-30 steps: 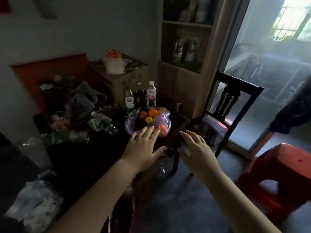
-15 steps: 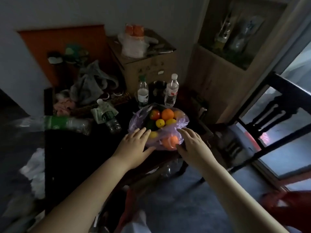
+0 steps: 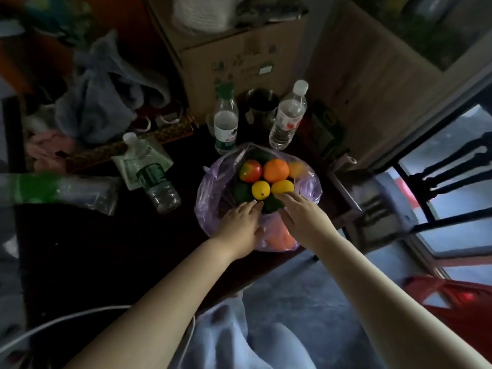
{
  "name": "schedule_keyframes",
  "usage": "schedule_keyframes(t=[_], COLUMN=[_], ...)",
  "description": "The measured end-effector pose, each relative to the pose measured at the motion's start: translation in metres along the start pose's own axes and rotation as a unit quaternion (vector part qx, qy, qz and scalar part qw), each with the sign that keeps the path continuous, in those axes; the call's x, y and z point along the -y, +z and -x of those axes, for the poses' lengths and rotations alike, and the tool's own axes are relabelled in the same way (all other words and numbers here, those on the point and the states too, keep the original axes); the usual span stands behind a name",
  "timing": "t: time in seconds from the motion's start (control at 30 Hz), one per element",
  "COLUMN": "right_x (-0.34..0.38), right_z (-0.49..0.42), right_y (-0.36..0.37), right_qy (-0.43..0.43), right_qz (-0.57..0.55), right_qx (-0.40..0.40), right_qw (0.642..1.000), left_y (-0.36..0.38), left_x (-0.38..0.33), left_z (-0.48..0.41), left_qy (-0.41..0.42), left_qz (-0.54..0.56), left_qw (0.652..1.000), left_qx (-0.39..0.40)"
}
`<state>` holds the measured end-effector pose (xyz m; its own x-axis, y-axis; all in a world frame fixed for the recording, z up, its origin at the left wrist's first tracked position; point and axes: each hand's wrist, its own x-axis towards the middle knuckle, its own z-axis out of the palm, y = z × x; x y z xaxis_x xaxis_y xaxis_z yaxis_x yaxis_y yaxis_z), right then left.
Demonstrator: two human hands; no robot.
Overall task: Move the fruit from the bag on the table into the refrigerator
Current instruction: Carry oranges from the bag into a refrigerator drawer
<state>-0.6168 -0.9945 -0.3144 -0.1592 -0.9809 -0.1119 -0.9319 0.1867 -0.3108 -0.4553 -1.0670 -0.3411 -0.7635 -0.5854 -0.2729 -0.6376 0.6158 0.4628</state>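
Bag [image 3: 210, 187] mouth upward, hands [image 3: 241, 223] at rim

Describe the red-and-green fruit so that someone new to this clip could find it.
On the dark table, find the open purple plastic bag of fruit. The red-and-green round fruit lies at its far left, beside the round orange fruit; it alone is two-toned.

Cluttered home room, dark table [image 3: 80, 251], cardboard box [image 3: 239, 57], wooden chair [image 3: 452, 182]
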Motion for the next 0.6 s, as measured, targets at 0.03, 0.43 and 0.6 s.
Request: schedule_keyframes(t=[0.03, 0.43, 0.6], right_x=[-0.003, -0.036, -0.041], right_z=[-0.001, 0.042, 0.052], right_y=[0.004, 0.019, 0.028], right_qy=[0.011, 0.07, 0.082], right_qz=[-0.003, -0.015, -0.03], right_qx=[0.007, 0.064, 0.071], right_qw=[1.0, 0.995, 0.994], left_y=[0.006, 0.043, 0.044], left_x=[0.001, -0.031, -0.033], left_z=[-0.004, 0.001, -0.001], left_qy=[0.003, 0.006, -0.014], left_qz=[0.012, 0.122, 0.159], left_qw=[1.0, 0.991, 0.985], left_qx=[0.011, -0.056, -0.071])
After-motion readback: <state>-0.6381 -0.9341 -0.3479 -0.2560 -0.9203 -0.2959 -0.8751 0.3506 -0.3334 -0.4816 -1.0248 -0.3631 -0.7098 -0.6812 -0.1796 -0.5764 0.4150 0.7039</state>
